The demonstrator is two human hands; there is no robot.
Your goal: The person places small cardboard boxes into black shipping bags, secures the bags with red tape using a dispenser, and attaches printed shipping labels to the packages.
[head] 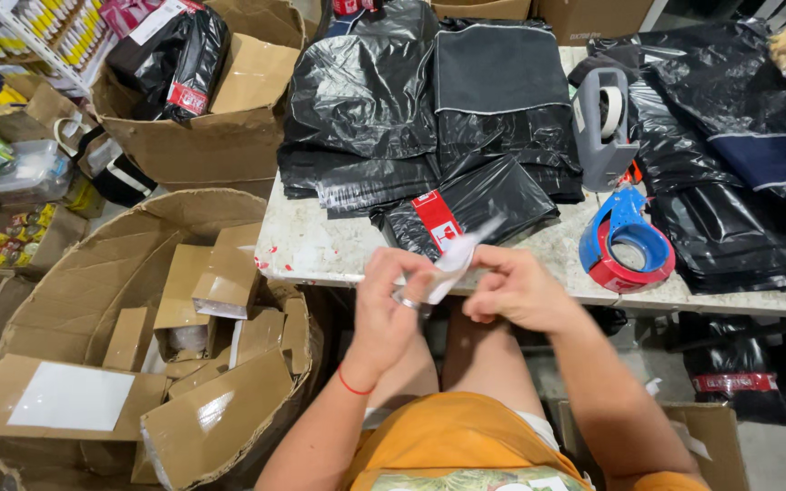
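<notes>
Both hands meet just below the front edge of the marble-patterned table. My left hand, with a ring and a red string at the wrist, pinches a small white paper strip that sticks up between the hands. My right hand grips the same strip from the right side. Just beyond the strip, a black plastic parcel with a red and white label lies on the table edge.
Piles of black plastic bags cover the table. A blue and red tape dispenser and a grey tape dispenser sit to the right. A big open carton of flattened cardboard boxes stands at the left, with another carton behind it.
</notes>
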